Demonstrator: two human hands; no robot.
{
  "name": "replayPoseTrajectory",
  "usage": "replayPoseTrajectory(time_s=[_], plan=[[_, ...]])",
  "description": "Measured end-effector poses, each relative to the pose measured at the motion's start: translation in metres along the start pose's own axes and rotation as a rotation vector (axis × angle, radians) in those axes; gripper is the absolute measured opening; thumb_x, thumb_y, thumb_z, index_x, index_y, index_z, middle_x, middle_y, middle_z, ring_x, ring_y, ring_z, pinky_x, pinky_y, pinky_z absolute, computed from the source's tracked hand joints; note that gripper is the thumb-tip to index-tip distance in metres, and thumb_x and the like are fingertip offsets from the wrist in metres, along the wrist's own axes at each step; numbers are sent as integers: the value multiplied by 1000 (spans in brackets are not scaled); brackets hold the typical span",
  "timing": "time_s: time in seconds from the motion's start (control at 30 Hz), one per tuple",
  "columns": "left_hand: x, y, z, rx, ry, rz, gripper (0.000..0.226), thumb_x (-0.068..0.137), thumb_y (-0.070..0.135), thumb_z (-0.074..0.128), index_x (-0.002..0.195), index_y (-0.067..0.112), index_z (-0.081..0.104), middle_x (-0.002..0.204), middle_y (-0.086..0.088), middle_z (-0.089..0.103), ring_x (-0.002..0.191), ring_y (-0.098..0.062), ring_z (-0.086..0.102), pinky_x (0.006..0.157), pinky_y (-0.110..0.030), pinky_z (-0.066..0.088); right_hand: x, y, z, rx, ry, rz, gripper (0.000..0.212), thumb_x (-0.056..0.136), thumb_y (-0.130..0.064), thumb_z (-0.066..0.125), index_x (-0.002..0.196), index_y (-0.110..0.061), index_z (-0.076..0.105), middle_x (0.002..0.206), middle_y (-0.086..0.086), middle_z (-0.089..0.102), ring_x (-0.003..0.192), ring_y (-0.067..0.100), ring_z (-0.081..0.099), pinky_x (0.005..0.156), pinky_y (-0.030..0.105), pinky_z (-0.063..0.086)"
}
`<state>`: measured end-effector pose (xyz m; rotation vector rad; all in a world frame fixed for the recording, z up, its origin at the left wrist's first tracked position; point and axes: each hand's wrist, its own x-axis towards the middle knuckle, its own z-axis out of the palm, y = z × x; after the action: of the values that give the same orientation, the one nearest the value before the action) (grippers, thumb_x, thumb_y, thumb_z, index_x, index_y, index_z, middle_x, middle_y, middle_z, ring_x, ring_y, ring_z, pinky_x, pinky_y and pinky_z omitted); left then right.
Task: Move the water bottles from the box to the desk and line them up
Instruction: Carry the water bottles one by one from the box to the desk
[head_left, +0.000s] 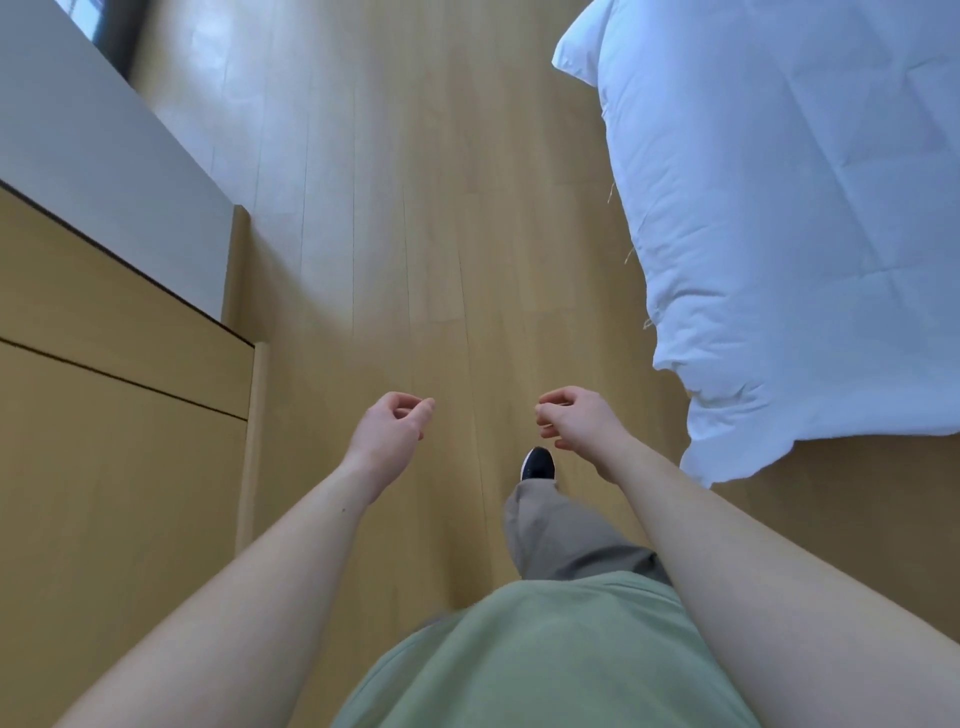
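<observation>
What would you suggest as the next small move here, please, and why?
Probably keep stepping forward along the wooden floor and look around for the box. Both the left hand and the right hand hang loosely curled and hold nothing, and neither bottles, box nor desk show here, only a wooden cabinet to the left and a white duvet to the right.

Both forearms extended forward, bare. Left hand (390, 430) and right hand (574, 418) hang side by side, apart, fingers loosely curled inward, holding nothing. One leg forward under the right hand.
</observation>
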<state>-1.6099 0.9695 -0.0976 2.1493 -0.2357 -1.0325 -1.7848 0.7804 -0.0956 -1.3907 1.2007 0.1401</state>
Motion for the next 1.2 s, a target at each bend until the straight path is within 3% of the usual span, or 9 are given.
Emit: replayPoseTrajectory(time_s=[0.4,0.63,0.9,1.07,1.2], plan=[[124,137,7,28,21,-16,21,96,54,58,103,34,61,103,10,70,96,-9,68,90,-39,57,140,-111,-83,-41,-21,7,20,91,-24,61,110,-19,65,103,1,71,88,13,71,80,33,58],[211,196,-7,45,4,-32,23,97,53,58,105,32,61,102,8,70,97,-12,68,91,-40,56,209,-169,-94,-35,-8,23,20,92,-26,61,111,-19,65,102,0,71,86,12,71,81,35,58],[344,282,-51,71,-27,15,23,98,53,56,106,32,59,104,10,69,96,-9,66,87,-36,56,312,-284,-100,-16,51,38,22,90,-24,61,112,-18,65,101,1,72,85,12,71,84,37,58],[416,338,-81,90,-52,44,22,98,52,56,104,31,60,102,8,69,94,-10,66,75,-29,52,369,-361,-96,13,80,24,19,90,-24,61,109,-20,64,102,1,72,86,13,71,87,40,57],[464,373,-94,101,-80,47,21,98,52,56,103,33,59,102,8,70,94,-10,66,74,-29,51,404,-402,-96,34,91,17,19,91,-24,61,109,-20,64,105,0,70,87,13,71,86,39,58]])
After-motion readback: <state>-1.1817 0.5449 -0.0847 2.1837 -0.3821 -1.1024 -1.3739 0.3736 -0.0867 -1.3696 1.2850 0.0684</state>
